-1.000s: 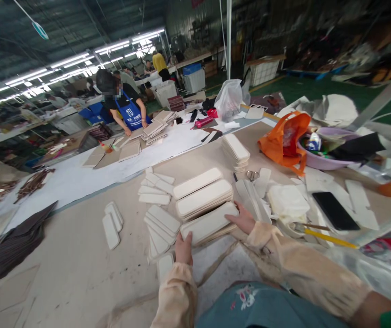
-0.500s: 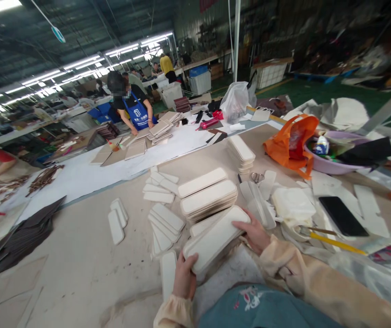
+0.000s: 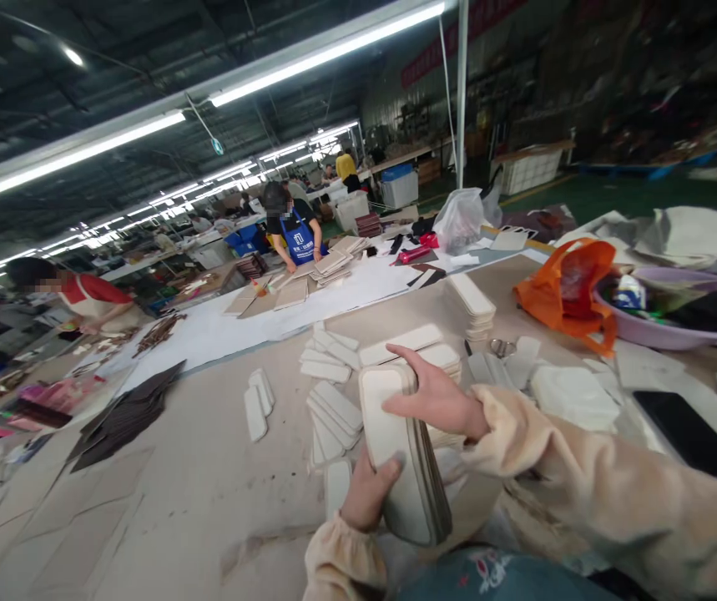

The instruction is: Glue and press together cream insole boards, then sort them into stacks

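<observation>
A thick stack of cream panels with rounded corners (image 3: 403, 476) is tilted up in front of me. My left hand (image 3: 367, 492) grips its left edge, thumb on the top face. At the upper right of the stack is my right hand (image 3: 436, 396), its thumb over the top panel and its index finger stretched out along the upper end; the other fingers are hidden behind. Beyond the hands, similar panels (image 3: 399, 346) lie in a pile partly covered by my right hand. Fanned smaller cream pieces (image 3: 335, 415) lie just left of the held stack.
Another panel stack (image 3: 472, 298) stands farther back near scissors (image 3: 502, 347). At right are an orange bag (image 3: 568, 292), a purple basin (image 3: 652, 330) and a black phone (image 3: 693, 430). Dark sheets (image 3: 129, 413) lie left. A co-worker in a blue apron (image 3: 299, 238) works across the table.
The held stack has turned from lying lengthwise across to standing nearly upright toward me. My right hand has moved onto its upper end. The view has swung left and up.
</observation>
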Tool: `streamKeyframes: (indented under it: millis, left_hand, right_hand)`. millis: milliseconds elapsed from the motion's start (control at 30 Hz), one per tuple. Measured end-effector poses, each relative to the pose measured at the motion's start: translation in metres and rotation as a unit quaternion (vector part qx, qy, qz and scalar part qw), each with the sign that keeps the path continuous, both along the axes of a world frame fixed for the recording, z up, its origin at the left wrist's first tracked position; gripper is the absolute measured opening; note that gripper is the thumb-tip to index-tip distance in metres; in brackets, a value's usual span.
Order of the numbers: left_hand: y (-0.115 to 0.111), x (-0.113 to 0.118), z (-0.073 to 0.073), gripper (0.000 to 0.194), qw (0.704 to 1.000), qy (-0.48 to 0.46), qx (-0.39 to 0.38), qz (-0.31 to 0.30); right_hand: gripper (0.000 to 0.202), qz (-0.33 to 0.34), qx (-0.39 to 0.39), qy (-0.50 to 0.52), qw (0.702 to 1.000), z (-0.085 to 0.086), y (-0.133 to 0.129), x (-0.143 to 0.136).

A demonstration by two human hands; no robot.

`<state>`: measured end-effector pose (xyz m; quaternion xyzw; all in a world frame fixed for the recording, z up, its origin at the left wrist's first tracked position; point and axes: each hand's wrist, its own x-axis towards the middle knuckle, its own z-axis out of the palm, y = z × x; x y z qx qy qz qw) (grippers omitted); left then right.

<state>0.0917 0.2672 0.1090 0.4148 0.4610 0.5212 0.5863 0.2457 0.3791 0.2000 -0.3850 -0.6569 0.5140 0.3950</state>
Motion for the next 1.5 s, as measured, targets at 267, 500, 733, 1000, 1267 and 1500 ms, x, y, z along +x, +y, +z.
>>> streamKeyframes:
  millis: [267,500,733,1000,1267,1500]
  left_hand:
    - [-0.011,0.006,-0.025,0.093,0.983,-0.026,-0.011,0.180]
    - [-0.026,-0.003,-0.020,0.095,0.965,-0.163,-0.076,0.189]
    - [-0.061,-0.034,-0.013,0.087,0.956,-0.187,-0.024,0.224]
    - [-0.078,-0.031,-0.030,0.077,0.882,-0.432,0.089,0.168]
    - [-0.085,-0.022,-0.027,0.069,0.886,-0.418,0.049,0.196]
    - [-0.084,-0.013,-0.020,0.061,0.909,-0.384,0.065,0.147]
  right_hand:
    - [0.096,0.100,0.060,-0.076,0.990,0.027,0.001,-0.035]
    - [0.076,0.225,-0.086,0.065,0.968,-0.009,-0.010,-0.015]
    - [0.035,0.217,0.050,-0.227,0.948,-0.175,-0.040,0.050]
    - [0.050,0.284,0.078,-0.316,0.902,-0.241,-0.063,0.076]
    - [0.064,0.267,0.195,-0.400,0.855,-0.257,-0.064,0.063]
    - [0.042,0.265,0.237,-0.399,0.845,-0.255,-0.076,0.061]
